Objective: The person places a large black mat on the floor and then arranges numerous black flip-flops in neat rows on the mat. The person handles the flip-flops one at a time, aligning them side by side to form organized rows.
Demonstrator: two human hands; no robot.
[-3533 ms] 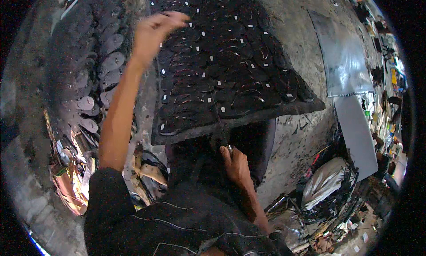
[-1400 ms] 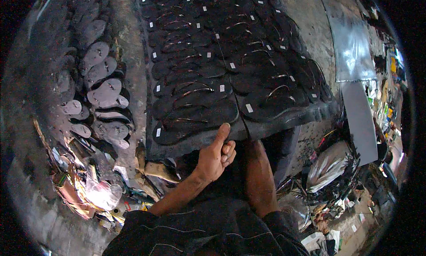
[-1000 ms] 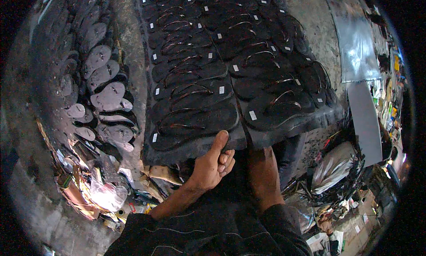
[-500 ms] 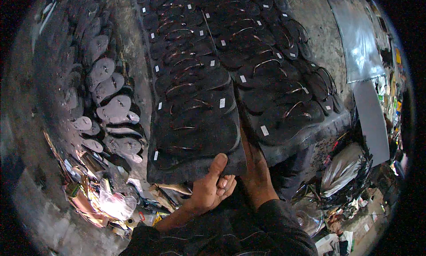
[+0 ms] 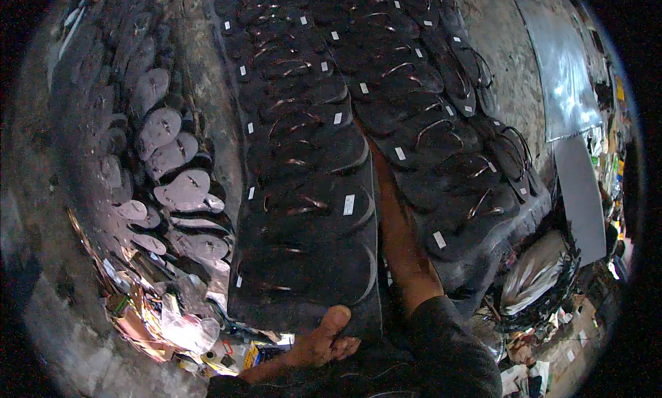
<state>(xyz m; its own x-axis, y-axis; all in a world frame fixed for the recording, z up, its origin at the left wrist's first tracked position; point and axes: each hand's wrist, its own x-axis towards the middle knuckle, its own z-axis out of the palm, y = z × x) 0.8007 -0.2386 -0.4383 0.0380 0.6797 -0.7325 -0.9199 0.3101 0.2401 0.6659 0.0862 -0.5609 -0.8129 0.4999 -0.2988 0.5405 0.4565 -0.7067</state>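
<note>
A long black rubbery sheet [image 5: 310, 260] carries rows of flip-flop outlines, with thin shiny straps and small white labels. At its near edge is my left hand [image 5: 324, 339], thumb on top and fingers curled below, closed on that edge. A second black sheet [image 5: 476, 274] of the same kind lies to the right, its near end bending downward. Between the two sheets runs my right forearm [image 5: 400, 239], reaching far forward along the gap. My right hand is hidden under the left sheet, so its fingers do not show.
Loose grey flip-flops [image 5: 186, 189] lie heaped along the left. Scraps and a clear plastic bag [image 5: 189, 329] litter the lower left. A filled translucent bag [image 5: 538, 274], a white panel [image 5: 580, 198] and a shiny silvery sheet [image 5: 562, 74] stand on the right.
Both sheets have come nearer to me, and my left hand has moved down with the left sheet's edge. My right forearm reaches farther forward, deeper in the gap.
</note>
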